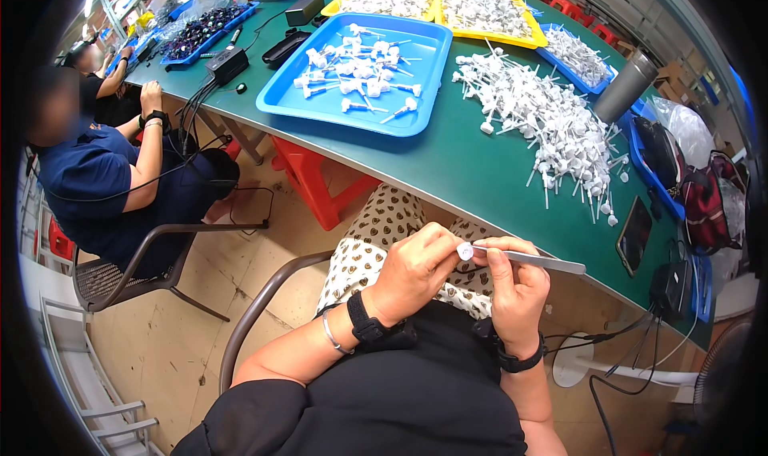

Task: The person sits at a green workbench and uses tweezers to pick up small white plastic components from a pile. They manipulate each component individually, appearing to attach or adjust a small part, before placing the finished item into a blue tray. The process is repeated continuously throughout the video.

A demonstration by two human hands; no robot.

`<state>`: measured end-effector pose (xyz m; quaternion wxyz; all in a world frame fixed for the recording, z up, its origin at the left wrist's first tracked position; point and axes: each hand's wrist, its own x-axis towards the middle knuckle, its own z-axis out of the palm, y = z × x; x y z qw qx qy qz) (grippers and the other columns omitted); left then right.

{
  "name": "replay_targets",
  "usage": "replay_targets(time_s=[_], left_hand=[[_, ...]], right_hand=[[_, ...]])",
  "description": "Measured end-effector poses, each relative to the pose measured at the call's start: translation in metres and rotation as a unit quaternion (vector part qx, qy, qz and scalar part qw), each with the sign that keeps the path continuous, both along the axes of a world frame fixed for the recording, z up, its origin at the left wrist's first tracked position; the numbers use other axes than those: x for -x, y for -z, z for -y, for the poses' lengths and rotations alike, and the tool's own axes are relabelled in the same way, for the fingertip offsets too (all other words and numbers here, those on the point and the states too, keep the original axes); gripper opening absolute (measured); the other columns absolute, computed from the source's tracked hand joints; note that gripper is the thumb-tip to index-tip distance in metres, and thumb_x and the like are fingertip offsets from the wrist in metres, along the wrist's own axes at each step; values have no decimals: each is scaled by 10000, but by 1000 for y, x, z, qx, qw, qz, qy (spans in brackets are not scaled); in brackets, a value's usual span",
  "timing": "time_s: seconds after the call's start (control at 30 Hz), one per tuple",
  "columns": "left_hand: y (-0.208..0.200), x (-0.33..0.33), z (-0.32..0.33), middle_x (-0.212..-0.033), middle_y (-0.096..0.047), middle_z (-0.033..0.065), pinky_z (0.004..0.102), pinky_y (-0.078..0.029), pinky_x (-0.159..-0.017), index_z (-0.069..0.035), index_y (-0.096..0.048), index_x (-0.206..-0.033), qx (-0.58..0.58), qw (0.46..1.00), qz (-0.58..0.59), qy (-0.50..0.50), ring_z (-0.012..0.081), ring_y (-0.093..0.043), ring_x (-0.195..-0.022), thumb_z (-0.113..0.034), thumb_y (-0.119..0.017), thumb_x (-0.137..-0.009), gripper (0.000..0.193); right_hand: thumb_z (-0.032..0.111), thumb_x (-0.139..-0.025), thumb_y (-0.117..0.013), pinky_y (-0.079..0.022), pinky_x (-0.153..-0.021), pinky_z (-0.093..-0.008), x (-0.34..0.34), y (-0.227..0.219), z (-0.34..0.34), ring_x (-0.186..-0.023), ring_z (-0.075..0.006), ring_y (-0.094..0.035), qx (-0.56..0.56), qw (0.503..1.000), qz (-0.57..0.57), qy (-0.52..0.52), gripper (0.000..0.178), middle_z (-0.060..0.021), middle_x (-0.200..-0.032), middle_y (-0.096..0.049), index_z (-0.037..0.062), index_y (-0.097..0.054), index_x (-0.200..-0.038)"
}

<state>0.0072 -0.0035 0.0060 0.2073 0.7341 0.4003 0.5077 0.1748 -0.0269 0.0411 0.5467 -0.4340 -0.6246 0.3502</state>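
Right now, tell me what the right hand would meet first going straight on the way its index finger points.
The right hand would likely meet the small white piece pinched by the left hand; exact depth is unclear.

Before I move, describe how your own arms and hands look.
The left hand is gloveless, with a black strap carrying a blocky piece at the wrist and a silver bangle higher up. The right hand, also gloveless, has a black band at its wrist. Both forearms are bare.
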Motion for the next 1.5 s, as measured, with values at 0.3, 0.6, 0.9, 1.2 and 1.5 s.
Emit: replay_targets(time_s=[0.3, 0.6, 0.9, 1.2, 1.5], left_hand=[[1, 1, 0, -890, -678, 86, 332, -552, -624, -42, -715, -1033, -21, 1000, -18, -10, 241, -683, -717, -19, -759, -874, 167], [2, 2, -1, -901, -683, 90, 334, -554, -623, -41, -711, -1028, -32, 999, -32, -13, 244, -685, -717, -15, -758, -871, 166], [4, 1, 1, -899, -682, 85, 332, -552, -619, -40, -706, -1008, -16, 1000, -19, 4, 238, -682, -718, 0, -750, -871, 150], [7, -1, 1, -875, -673, 77, 327, -539, -624, -47, -716, -996, 4, 1000, 5, 20, 222, -671, -727, 5, -749, -877, 134], [5, 1, 0, -869, -667, 68, 318, -526, -625, -46, -720, -986, 28, 999, 27, 24, 206, -658, -734, -15, -762, -886, 113]], right_hand=[[47, -1048, -588, -605, -859, -303, 2, 0, -1, -920, -178, -729, 19, 1000, -18, 8, 112, -128, -1027, -721, -52, -620, -1088], [3, -1024, -608, -612, -832, -293, 6, 1, 0, -906, -173, -731, 32, 998, -53, 17, 100, -107, -1014, -714, -79, -661, -1047], [1, -1000, -641, -572, -745, -280, 1, -1, -2, -820, -155, -711, 4, 1000, 26, 10, 74, -99, -949, -723, -58, -684, -1015], [-6, -983, -666, -542, -678, -269, -7, -3, -5, -786, -128, -689, -15, 997, 70, -7, 65, -76, -926, -724, -49, -707, -1007], [-19, -992, -653, -583, -785, -279, 1, -1, -3, -873, -164, -727, 22, 998, -58, -3, 91, -99, -990, -729, -72, -703, -1047]])
